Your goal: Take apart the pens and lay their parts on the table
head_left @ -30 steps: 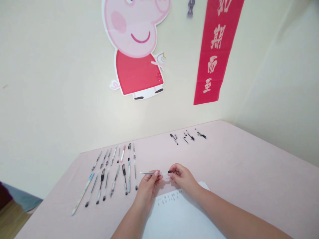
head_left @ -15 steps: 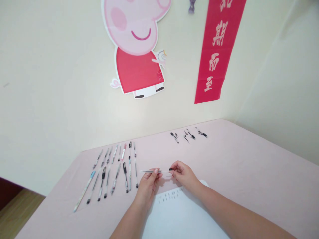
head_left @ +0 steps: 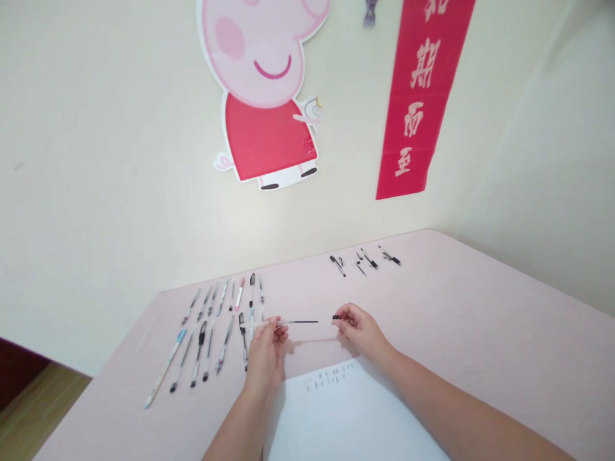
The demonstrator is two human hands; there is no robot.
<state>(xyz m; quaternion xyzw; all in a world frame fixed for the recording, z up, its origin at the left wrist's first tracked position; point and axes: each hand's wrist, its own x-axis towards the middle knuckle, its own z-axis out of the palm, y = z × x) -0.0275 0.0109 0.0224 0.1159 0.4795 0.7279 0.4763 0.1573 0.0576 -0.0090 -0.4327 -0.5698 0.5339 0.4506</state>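
Note:
My left hand (head_left: 270,342) is closed in a pinch around a thin pen refill (head_left: 305,321). Its dark length points right, and a pale end sticks out to the left. Across a small gap, my right hand (head_left: 353,328) has its fingertips pinched on a small black pen cap (head_left: 336,317); a clear bit beside it is too small to make out. Both hands are just above the table, beyond a white sheet of paper (head_left: 355,416). Left of my left hand lie two rows of pens, among them a black-capped pen (head_left: 197,355) and a blue-ended pen (head_left: 164,369).
The pink-covered table (head_left: 480,358) meets the wall at the back. Near that edge are small groups of black pen parts (head_left: 369,258). On the wall hang a cartoon pig cutout (head_left: 269,137) and a red banner (head_left: 408,134). Handwriting marks the paper's top.
My hands have drawn apart: the left moved left with the refill, uncovering its dark length, and now overlaps the pen rows. My right hand rose slightly, keeping the black piece.

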